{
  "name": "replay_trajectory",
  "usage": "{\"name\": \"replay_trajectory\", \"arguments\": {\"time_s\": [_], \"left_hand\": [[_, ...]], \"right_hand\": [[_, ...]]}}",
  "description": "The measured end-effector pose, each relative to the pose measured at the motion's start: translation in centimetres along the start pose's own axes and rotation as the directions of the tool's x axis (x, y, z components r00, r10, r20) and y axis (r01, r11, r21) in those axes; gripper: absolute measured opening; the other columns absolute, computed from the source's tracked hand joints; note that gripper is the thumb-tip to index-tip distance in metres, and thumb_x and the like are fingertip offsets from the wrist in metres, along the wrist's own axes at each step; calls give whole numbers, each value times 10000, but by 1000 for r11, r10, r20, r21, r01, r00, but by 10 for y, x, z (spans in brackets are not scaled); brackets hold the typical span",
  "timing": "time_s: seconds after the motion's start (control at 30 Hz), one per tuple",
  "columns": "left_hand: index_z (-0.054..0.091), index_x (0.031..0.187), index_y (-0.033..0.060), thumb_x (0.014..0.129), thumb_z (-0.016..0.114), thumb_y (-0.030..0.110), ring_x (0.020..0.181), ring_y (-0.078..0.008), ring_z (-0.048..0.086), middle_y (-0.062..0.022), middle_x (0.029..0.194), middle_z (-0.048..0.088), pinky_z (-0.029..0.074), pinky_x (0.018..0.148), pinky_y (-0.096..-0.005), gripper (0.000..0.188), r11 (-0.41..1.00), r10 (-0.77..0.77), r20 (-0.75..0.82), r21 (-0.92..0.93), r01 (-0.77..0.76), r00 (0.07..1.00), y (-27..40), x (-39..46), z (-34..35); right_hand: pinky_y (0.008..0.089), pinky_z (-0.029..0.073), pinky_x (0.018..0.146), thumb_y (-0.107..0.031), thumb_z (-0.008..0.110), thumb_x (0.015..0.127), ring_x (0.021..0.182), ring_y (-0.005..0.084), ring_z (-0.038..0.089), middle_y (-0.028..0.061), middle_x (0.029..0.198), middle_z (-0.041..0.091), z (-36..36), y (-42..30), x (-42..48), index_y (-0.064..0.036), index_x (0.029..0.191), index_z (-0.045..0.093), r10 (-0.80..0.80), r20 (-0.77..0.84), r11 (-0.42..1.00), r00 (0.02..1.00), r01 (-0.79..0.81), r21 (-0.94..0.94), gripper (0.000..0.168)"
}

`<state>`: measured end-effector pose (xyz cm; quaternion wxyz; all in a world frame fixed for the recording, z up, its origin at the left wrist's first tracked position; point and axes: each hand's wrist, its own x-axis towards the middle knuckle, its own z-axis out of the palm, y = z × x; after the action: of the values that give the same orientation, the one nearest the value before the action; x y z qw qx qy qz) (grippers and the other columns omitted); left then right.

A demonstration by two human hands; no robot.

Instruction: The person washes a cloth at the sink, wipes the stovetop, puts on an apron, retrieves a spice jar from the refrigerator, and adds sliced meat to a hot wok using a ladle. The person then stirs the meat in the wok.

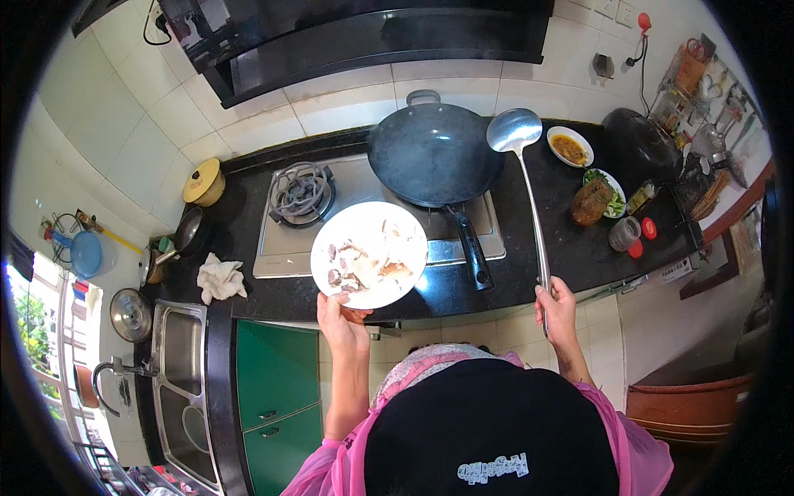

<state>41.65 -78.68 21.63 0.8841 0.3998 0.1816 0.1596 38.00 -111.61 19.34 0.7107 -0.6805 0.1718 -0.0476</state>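
My left hand (pixel 345 322) grips the lower rim of a white plate (pixel 322 232), raised in front of the gas stove (pixel 273 248). Pieces of food, some dark and some pale, lie on the plate; glare hides what they are. My right hand (pixel 558 309) is closed round the handle of a metal wok ladle (pixel 516 130), its bowl up at the right rim of a dark wok (pixel 434 152). The wok stands on the right burner, with a faint haze over it and its black handle (pixel 474 257) towards me.
On the right counter are a bowl of orange-brown sauce (pixel 569 147), a plate of chopped greens (pixel 614 193), a brown jar (pixel 589 203) and red lids (pixel 648 228). The bare left burner (pixel 302 192), a white cloth (pixel 221 278) and a double sink (pixel 181 353) are leftward. A range hood (pixel 372 37) hangs above.
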Motion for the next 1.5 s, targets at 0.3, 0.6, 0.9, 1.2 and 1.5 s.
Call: {"name": "replay_trajectory", "arguments": {"time_s": [0.3,0.6,0.9,1.2,1.5], "left_hand": [[447,939,24,731,446,26,536,-162,578,-97,784,585,485,429,-251,208,999,-30,11,-44,30,999,7,12,3],[448,930,26,733,448,30,539,-169,576,-96,775,580,480,428,-264,198,997,-55,7,-50,55,998,8,13,7],[453,904,27,735,448,26,520,-158,567,-91,755,581,479,427,-258,168,998,-52,-3,-36,52,999,9,10,13],[447,891,32,736,456,31,500,-149,549,-91,754,577,478,427,-254,155,999,-43,-14,-18,43,999,6,9,19],[428,938,20,737,443,7,516,-148,558,-95,769,578,479,422,-245,202,999,-33,-1,12,33,999,0,12,28]], "right_hand": [[179,339,347,-97,547,856,395,51,428,4,587,490,9,-16,-1,-30,928,521,-19,-77,996,997,26,83,102],[183,340,341,-97,547,858,388,55,428,9,584,496,10,-24,-1,-30,923,522,-24,-97,997,995,31,65,97],[180,341,344,-90,551,855,392,48,428,5,583,496,11,-32,2,-31,903,522,-14,-54,999,998,17,50,81],[179,347,350,-83,550,853,402,46,434,1,587,495,5,-31,8,-32,893,524,0,-29,1000,1000,1,29,70],[182,352,385,-72,557,841,425,37,433,-13,595,490,-1,-30,5,-12,923,542,20,57,991,998,-12,-131,103]]}}
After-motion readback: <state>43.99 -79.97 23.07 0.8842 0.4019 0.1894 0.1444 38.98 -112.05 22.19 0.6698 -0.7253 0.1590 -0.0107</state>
